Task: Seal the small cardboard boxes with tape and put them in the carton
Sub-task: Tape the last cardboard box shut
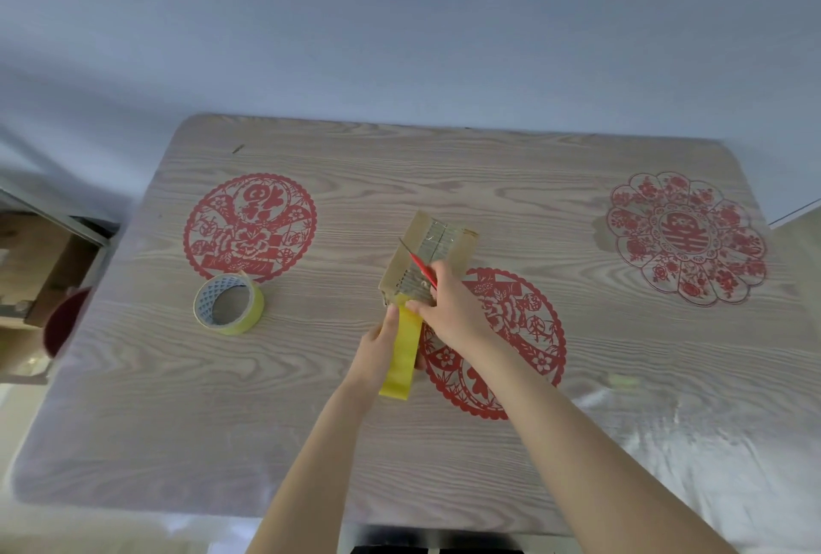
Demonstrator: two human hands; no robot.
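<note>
I am working on the small cardboard box (428,249), which is sitting near the middle of the tabletop (311,420) with glossy tape across its top. My left hand (377,349) is gripping the yellow tape strip (402,358) that is running from the box's near edge toward me, thumb on top. My right hand (453,309) is touching the box's near end, fingers clamped on a red-handled cutter (420,267) that is pointing across the box top. The tape roll (229,304) is lying well apart, to the left.
</note>
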